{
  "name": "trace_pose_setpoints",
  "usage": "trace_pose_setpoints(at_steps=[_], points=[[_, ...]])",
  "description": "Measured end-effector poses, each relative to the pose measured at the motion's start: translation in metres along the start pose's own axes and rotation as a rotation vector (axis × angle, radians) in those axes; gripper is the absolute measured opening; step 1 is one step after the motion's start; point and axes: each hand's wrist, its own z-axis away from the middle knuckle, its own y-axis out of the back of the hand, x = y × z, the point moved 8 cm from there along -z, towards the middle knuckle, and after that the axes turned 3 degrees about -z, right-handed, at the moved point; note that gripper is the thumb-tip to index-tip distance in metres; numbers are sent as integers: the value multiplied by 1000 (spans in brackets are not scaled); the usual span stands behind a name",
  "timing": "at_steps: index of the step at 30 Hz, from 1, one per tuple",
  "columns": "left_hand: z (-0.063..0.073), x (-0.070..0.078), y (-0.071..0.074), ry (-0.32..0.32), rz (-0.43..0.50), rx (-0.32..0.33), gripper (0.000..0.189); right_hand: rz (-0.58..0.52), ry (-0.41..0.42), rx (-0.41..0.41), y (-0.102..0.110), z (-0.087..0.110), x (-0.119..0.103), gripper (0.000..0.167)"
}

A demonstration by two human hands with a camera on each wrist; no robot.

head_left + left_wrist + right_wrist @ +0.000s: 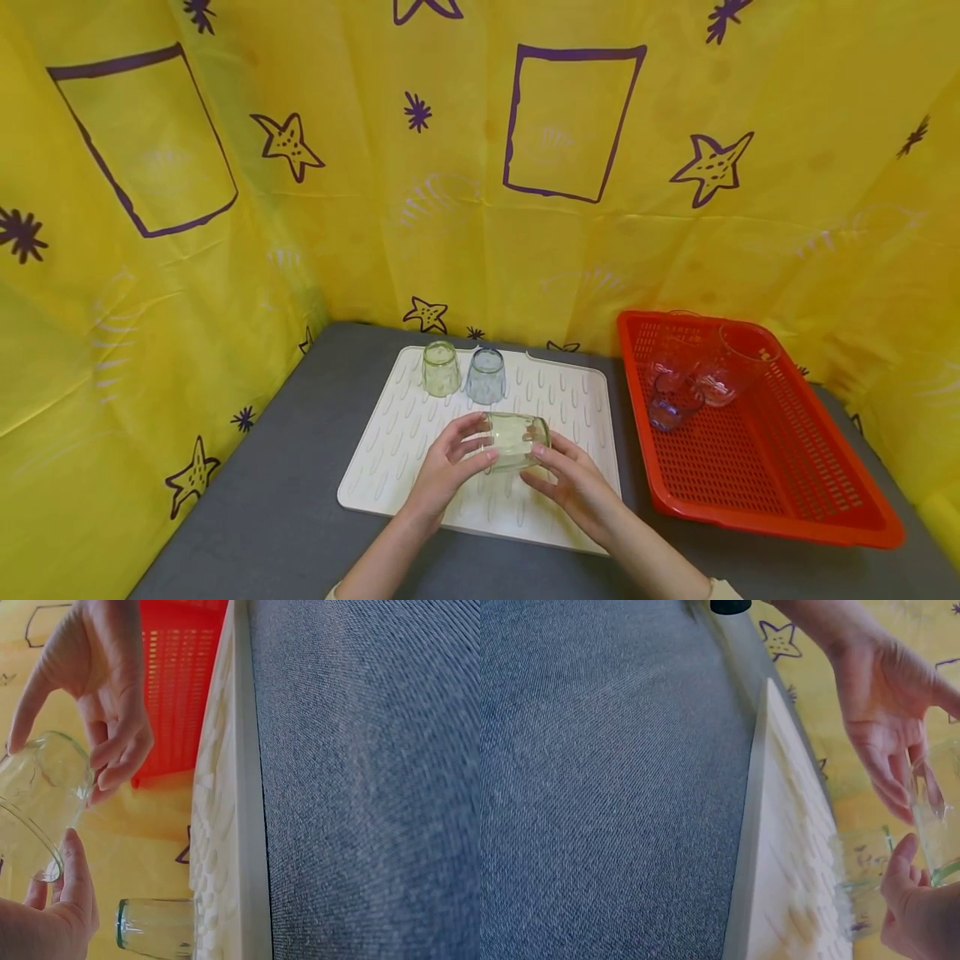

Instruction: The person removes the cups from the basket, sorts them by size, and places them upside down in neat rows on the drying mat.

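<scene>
Pale green glass (512, 435), tipped onto its side, held above and apart from the white mat (573, 404); clock directions are read from this glass in the head view. At nine o'clock, the left hand (452, 464) grips one end between thumb and fingers; at four o'clock, the right hand (576, 481) grips the other likewise. The step in hand appears to be two-handed handling of this one glass. The next move would seem to call for one secure hold before either hand lets go, the surface looking smooth and likely to slip. On the mat stand a yellowish glass (441, 372), between ten and eleven o'clock, and a bluish glass (486, 379), at eleven. At three o'clock lies the red basket (750, 471), with a small purplish glass (667, 415) and other glassware inside. All rest on the grey table (292, 458).
</scene>
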Motion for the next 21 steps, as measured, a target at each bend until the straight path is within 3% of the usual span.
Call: trace_pose_setpoints(at_steps=[7, 12, 15, 21], points=[[0, -2, 1, 13, 3, -45, 60, -18, 14, -1, 0, 0, -1, 60], [0, -4, 9, 13, -82, -61, 62, -14, 52, 63, 5, -4, -7, 57], [0, -3, 23, 4, -146, -9, 62, 8, 93, 131, 11, -8, -12, 57], [3, 0, 64, -23, -235, 167, 62, 117, 172, 237, 22, -18, -25, 63]])
